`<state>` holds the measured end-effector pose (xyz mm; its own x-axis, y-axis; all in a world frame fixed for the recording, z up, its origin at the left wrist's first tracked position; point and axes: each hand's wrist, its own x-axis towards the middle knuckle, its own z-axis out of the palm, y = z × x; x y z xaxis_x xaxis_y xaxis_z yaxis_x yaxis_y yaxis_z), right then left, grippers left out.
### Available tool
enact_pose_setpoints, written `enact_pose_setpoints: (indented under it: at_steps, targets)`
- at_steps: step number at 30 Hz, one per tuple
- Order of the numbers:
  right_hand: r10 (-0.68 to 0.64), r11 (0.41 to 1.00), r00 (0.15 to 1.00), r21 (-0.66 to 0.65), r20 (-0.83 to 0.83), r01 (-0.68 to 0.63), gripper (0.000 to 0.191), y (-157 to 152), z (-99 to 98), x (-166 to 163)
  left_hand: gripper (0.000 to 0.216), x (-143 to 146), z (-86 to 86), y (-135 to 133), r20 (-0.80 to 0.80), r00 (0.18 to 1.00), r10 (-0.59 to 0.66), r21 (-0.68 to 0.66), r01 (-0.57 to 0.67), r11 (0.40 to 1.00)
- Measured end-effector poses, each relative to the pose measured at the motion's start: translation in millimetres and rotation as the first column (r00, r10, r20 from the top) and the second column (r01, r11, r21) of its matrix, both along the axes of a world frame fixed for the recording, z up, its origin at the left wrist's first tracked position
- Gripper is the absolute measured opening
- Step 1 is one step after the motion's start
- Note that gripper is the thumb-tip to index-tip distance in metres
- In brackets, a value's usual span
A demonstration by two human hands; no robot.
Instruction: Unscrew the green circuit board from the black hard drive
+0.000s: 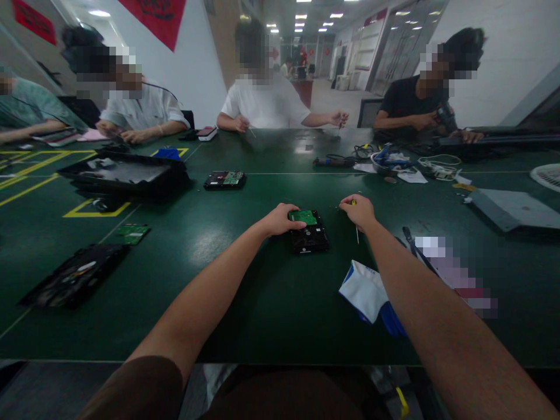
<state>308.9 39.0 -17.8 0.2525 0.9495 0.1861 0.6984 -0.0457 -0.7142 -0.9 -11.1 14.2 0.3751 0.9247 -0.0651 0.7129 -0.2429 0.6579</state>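
Note:
A black hard drive (310, 238) with a green circuit board (305, 217) on its upper face lies on the green table in front of me. My left hand (282, 220) grips its left side, thumb over the top and fingers at the far edge. To the right of the drive, my right hand (359, 211) is closed round a thin screwdriver (357, 235); a bit of its yellow and black handle shows above the fingers, and the shaft points back towards me. Tiny bits, perhaps screws, lie by the right fingertips.
A white and blue glove (364, 290) lies beside my right forearm. Another drive (224, 179) is farther off. Black trays (126, 172), a loose circuit board (133, 233) and a dark casing (76, 274) lie left. Cables (389, 158) and a grey metal box (514, 209) lie right. Several people sit opposite.

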Motion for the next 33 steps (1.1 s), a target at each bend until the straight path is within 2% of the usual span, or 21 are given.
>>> enact_pose_setpoints:
  at_steps: [7,17,26,33]
  targets:
    - [0.067,0.997,0.998,-0.025,-0.003,-0.067,0.018,2,0.3,0,0.083,0,-0.6,0,0.007,1.0,-0.003,-0.004,0.003,1.0]
    - [0.059,0.998,0.996,-0.023,-0.061,-0.06,0.019,1,1.0,-2,0.083,-2,-2.4,3,0.005,1.0,-0.008,-0.019,0.008,1.0]
    - [0.016,1.0,0.957,-0.011,-0.29,-0.02,0.02,-8,11.9,-7,0.082,-3,-3.3,4,-0.001,1.0,-0.01,-0.014,0.01,1.0]
    - [0.1,0.992,0.866,-0.02,-0.49,-0.126,0.018,-18,26.2,-31,0.078,-2,-2.5,4,-0.016,0.999,-0.034,0.035,0.035,0.999]
